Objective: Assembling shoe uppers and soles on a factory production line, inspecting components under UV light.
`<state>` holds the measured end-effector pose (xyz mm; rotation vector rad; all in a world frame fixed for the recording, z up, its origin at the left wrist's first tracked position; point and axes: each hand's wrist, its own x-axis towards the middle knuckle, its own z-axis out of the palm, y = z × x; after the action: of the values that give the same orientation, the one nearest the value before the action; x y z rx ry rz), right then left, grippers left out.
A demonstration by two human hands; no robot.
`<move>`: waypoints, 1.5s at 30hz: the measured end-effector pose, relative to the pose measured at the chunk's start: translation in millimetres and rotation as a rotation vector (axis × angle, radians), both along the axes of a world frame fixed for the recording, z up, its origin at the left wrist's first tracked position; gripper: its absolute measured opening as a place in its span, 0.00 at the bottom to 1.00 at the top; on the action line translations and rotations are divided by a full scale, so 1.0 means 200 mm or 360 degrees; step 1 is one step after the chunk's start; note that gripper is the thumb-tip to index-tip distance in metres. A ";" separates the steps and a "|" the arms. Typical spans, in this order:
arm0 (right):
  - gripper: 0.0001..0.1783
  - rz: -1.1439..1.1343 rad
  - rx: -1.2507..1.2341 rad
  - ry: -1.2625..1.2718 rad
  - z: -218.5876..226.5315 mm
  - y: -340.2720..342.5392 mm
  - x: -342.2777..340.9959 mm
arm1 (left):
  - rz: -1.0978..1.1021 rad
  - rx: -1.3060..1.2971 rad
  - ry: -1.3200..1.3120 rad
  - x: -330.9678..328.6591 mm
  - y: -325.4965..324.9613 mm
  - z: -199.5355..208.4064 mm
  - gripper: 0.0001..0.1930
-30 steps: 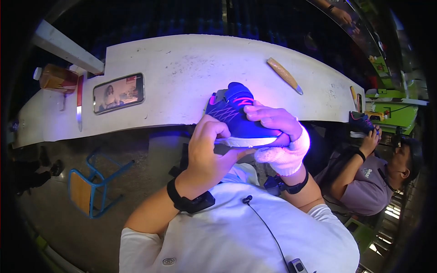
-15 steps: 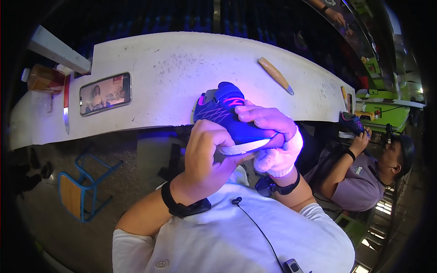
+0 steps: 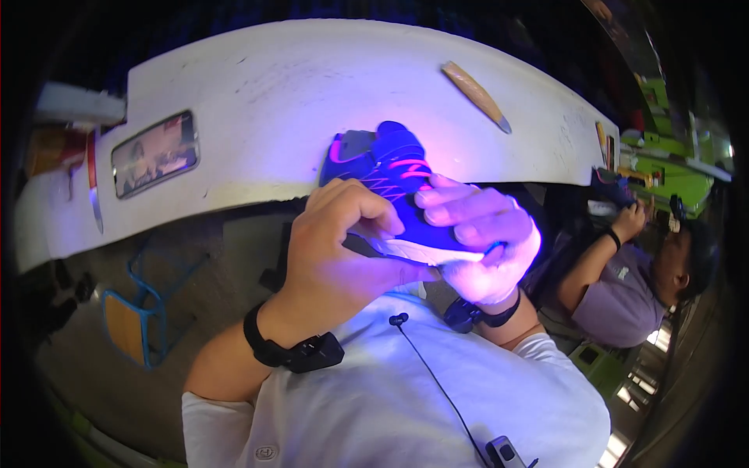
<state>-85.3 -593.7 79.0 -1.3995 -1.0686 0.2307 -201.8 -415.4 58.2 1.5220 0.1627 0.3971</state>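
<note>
A dark blue sneaker point(image 3: 396, 156) with pink laces or trim and a pale sole point(image 3: 433, 252) is held between my two hands at the table's near edge, its toe toward me. My left hand point(image 3: 343, 226) grips the near-left side, fingers curled over the sole edge and thumb beneath. Wrapped round the toe from the right is my right hand point(image 3: 488, 234), its fingers lying over the upper. A white covering is on the right palm and wrist, brightly lit in violet. The sole's underside is hidden.
The white table point(image 3: 257, 101) holds a phone point(image 3: 156, 154), a red-handled knife point(image 3: 94, 183) and a wooden-handled knife point(image 3: 477, 95). A blue-framed stool point(image 3: 129, 327) stands at the lower left. To the right, a co-worker point(image 3: 616, 288) holds another dark shoe point(image 3: 612, 186).
The view has shifted slightly. My left hand has slid a little leftward along the sole edge, and my right fingers are more spread over the toe. The sneaker stays gripped in both hands.
</note>
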 end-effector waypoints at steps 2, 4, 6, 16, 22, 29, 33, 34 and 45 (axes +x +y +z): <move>0.20 0.0007 -0.0204 0.0225 0.07 -0.06 0.05 | -0.0043 0.0162 0.0044 0.04 -0.03 0.01 0.27; 0.11 -0.0270 -0.0151 0.0742 0.08 -0.07 0.03 | -0.0044 0.0429 0.0068 0.09 -0.05 0.02 0.27; 0.10 -0.0560 -0.0138 0.1358 0.08 -0.05 0.02 | -0.0038 0.0688 0.0044 0.10 -0.08 -0.03 0.27; 0.24 -0.0681 -0.0423 0.0392 -0.29 -0.17 0.15 | -0.0378 0.1708 -0.0037 0.27 0.04 0.00 0.24; 0.34 -0.0543 -0.0785 -0.0742 -0.22 -0.17 0.15 | -0.0397 0.1804 -0.0101 0.29 0.06 -0.04 0.23; 0.24 -0.0619 -0.0774 -0.0593 -0.20 -0.16 0.12 | -0.0282 0.1652 -0.0048 0.28 0.05 -0.06 0.26; 0.25 -0.0649 -0.0711 -0.0510 -0.19 -0.15 0.12 | -0.0142 0.1526 0.0001 0.26 0.05 -0.07 0.26; 0.28 -0.0574 -0.0756 -0.0494 -0.19 -0.15 0.13 | -0.0178 0.1430 0.0088 0.24 0.07 -0.07 0.27; 0.37 -0.0299 -0.0365 0.0758 -0.30 0.16 0.34 | 0.0001 0.0943 -0.0098 0.10 0.50 0.27 0.42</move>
<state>-18.0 -561.0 19.1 -1.5372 -0.5264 0.5323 -181.1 -314.7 111.3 2.0879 -0.0078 0.5210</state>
